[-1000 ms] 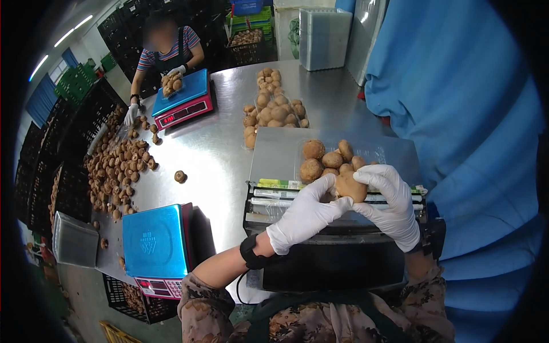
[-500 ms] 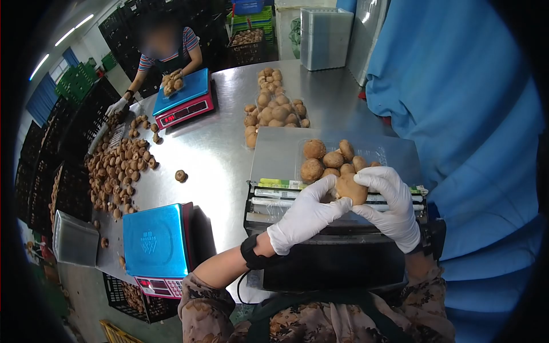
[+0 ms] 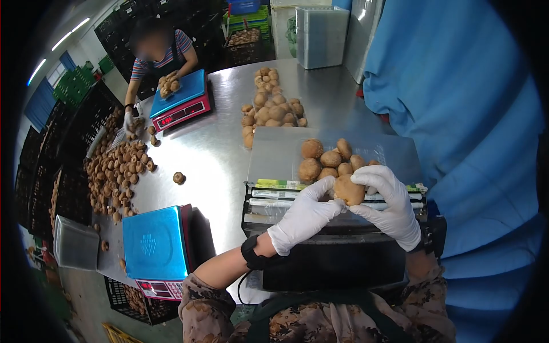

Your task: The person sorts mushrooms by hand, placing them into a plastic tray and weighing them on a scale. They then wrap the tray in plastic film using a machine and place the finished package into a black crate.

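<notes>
A large tan mushroom [image 3: 349,190] is held between my two white-gloved hands, above the front of the wrapping machine [image 3: 274,154]. My left hand [image 3: 306,216] closes on its left side, with thumb and fingertips at its lower edge. My right hand [image 3: 390,208] grips the same mushroom from the right, its fingers curved over the top and the thumb below. Just beyond my hands, several brown mushrooms [image 3: 330,159] lie in a clear tray on the machine's grey plate.
Heaped mushrooms [image 3: 117,171] cover the table's left side. A blue-topped scale [image 3: 155,243] stands near left; a co-worker [image 3: 153,48] reaches beside another scale [image 3: 183,97]. Mushroom packs [image 3: 274,108] stand behind the machine, a stack of clear trays [image 3: 321,37] farther back, a blue curtain [image 3: 457,114] right.
The mushroom has turned slightly between my hands, which stay in nearly the same place. The co-worker's gloved hand has moved toward the mushroom heap.
</notes>
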### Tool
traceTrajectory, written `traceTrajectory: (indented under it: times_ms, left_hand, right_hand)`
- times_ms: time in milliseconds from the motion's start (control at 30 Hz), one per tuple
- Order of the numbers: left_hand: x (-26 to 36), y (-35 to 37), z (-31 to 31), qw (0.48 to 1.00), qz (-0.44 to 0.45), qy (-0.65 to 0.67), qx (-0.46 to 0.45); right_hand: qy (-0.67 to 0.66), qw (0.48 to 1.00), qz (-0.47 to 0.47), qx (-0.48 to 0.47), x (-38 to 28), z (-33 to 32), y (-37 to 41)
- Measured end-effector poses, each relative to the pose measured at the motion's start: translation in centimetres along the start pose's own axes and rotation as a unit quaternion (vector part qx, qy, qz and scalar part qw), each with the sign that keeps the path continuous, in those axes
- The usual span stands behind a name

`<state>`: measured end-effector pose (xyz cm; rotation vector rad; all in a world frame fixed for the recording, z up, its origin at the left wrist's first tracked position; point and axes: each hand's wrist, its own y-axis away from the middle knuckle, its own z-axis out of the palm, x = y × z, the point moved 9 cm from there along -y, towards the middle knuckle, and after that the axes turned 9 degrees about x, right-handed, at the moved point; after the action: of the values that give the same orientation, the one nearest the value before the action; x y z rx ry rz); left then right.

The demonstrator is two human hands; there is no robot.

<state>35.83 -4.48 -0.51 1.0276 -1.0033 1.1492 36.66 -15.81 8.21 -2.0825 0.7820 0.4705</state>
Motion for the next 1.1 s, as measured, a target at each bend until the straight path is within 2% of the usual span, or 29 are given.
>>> traceTrajectory:
  times_ms: [133, 200, 233, 267, 333, 367, 433, 467, 533, 667, 800, 867, 900, 967, 1100]
  left_hand:
    - [-1.3, -0.5, -0.4, 0.999, -0.023, -0.047, -0.008]
    - [-1.1, -1.0, -0.7, 0.987, -0.010, -0.146, -0.060]
    - [-0.7, -1.7, -2.0, 0.985, 0.020, -0.169, -0.011]
    - [0.1, -2.3, -3.1, 0.993, 0.025, -0.108, 0.030]
    - [1.1, -4.6, -5.6, 0.963, 0.090, -0.226, 0.113]
    - [1.5, -5.7, -5.6, 0.964, 0.088, -0.227, 0.105]
    - [4.1, -7.8, -4.9, 0.851, 0.185, -0.478, 0.118]
    - [4.3, -8.9, -4.4, 0.850, 0.187, -0.479, 0.113]
    - [3.9, -11.0, -2.6, 0.812, 0.195, -0.545, 0.076]
    - [1.5, -14.5, -0.9, 0.770, 0.121, -0.626, 0.021]
    - [0.4, -14.9, -0.8, 0.781, 0.106, -0.616, 0.014]
    - [0.5, -14.6, -1.4, 0.828, 0.094, -0.552, 0.033]
    - [0.3, -14.8, -1.7, 0.827, 0.093, -0.553, 0.032]
    - [-0.4, -15.3, -2.4, 0.883, 0.089, -0.461, 0.031]
    - [-1.2, -15.8, -3.2, 0.910, 0.062, -0.409, 0.022]
  right_hand:
    - [-0.012, 0.999, 0.037, -0.027, 2.2, 0.2, 0.4]
    - [-0.077, 0.991, 0.099, -0.036, 5.1, -0.1, 0.7]
    - [-0.094, 0.989, 0.112, -0.008, 6.6, -0.8, 0.6]
    - [-0.094, 0.986, 0.135, 0.023, 8.6, -1.5, 0.6]
    - [-0.011, 0.990, 0.127, 0.062, 10.8, -3.3, -0.1]
    - [-0.008, 0.989, 0.132, 0.067, 12.2, -3.5, -0.4]
    - [0.045, 0.988, 0.130, 0.064, 14.4, -3.6, -1.1]
    - [0.047, 0.988, 0.132, 0.068, 14.8, -3.8, -1.3]
    - [0.052, 0.987, 0.154, 0.016, 15.6, -2.4, -1.8]
    - [0.090, 0.983, 0.139, -0.085, 17.0, 0.3, -1.4]
    - [0.049, 0.983, 0.157, -0.080, 17.8, 0.4, -1.3]
    - [0.025, 0.984, 0.162, -0.068, 18.2, 0.3, -1.1]
    - [0.003, 0.985, 0.163, -0.058, 18.2, 0.2, -1.1]
    - [0.005, 0.985, 0.164, -0.058, 18.1, 0.2, -1.1]
    - [0.022, 0.985, 0.156, -0.066, 17.7, 0.2, -1.3]
